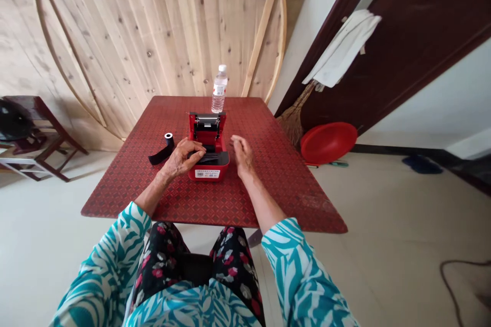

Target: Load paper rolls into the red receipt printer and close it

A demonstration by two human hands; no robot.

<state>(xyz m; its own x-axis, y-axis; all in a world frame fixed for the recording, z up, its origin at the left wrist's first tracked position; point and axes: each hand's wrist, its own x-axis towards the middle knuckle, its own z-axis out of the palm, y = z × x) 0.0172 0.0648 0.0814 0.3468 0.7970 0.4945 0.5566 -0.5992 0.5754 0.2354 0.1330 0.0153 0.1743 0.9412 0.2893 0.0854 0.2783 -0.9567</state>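
Note:
A small red printer (208, 149) with its lid raised stands on a red patterned table (215, 199). My left hand (183, 157) rests on the printer's left front, fingers curled over the black part inside. My right hand (241, 154) hovers just right of the printer, fingers loosely apart, holding nothing. A black roll (169, 138) with a strip of black ribbon (159, 156) trailing from it lies on the table left of the printer. A clear water bottle (219, 89) stands upright behind the printer.
A big round wooden tabletop (153, 25) leans against the wall behind. A dark wooden stool (42, 133) stands at the left. At the right are a red basin (328, 141), a broom (293, 117) and a dark door (406, 30).

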